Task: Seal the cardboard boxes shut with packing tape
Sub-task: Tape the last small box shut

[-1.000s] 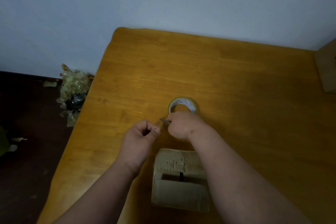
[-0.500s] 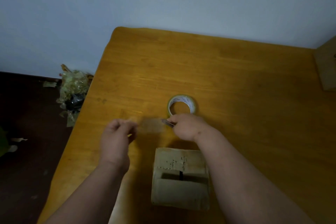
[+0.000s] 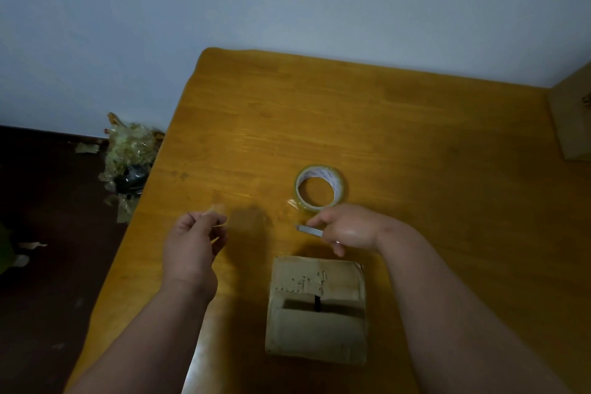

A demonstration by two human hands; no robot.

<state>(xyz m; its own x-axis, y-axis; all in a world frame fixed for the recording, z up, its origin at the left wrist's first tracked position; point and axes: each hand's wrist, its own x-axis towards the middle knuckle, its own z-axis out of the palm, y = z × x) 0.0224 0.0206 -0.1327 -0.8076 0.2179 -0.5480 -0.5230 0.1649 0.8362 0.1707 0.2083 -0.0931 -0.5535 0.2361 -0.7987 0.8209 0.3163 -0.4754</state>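
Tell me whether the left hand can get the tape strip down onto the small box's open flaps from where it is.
Probably yes. The left hand pinches the tape strip just left of the cardboard box; nothing lies between them, and the right hand sits beyond the box.

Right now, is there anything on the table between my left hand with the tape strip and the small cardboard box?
Nothing visible. The left hand pinches the tape strip over bare table; the cardboard box sits nearer you and to its right. The tape roll and the right hand with the blade lie beyond that path.

second cardboard box [image 3: 572, 118] cut off at right edge; clear tape strip [image 3: 246, 221] blurred, barely discernible
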